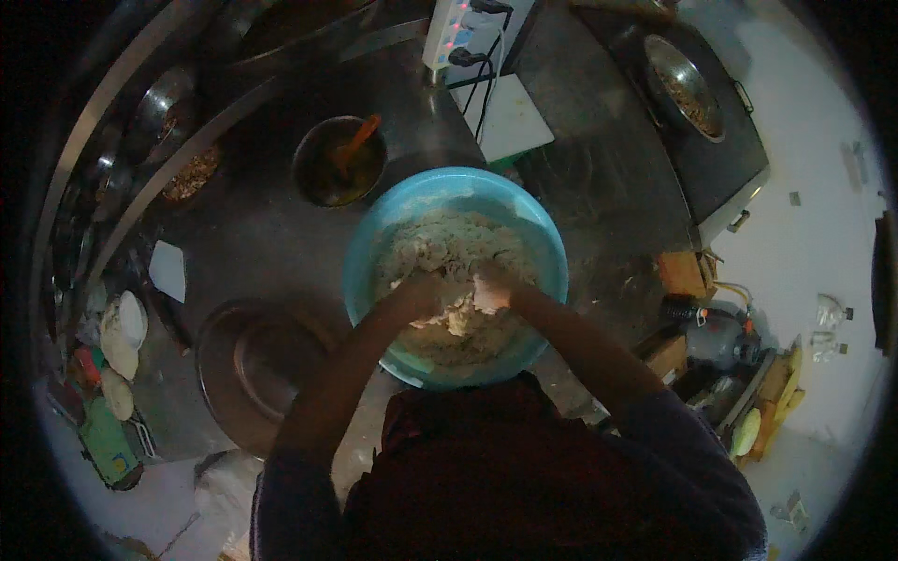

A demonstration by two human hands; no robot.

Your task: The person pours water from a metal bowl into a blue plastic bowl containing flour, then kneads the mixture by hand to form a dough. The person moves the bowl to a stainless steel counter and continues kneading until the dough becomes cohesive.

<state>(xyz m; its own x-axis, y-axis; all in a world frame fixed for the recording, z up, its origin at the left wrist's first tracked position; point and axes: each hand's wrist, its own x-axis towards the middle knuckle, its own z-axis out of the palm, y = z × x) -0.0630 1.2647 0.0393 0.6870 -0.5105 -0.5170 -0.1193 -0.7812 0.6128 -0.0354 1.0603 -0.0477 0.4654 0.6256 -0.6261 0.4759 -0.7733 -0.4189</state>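
Note:
A light-blue plastic basin (556, 238) stands right in front of me. Crumbly, pale dough (459, 231) covers its bottom, with loose floury bits up the wall. Both hands are inside the basin. My left hand (421, 291), dark and blurred, is pressed into the dough from the left. My right hand (498, 287) comes in from the right, coated with pale dough. Between the two hands a wetter, yellowish lump (459, 319) is gripped. Most fingertips are sunk in the mixture or hidden.
Beyond the basin is a dark pot (316, 165) with an orange-handled utensil. A wide round brown vessel (224, 372) sits at left. A power strip (447, 35) with cords rises above a white board (515, 116). At far right, a metal bowl (684, 88) rests on a dark surface.

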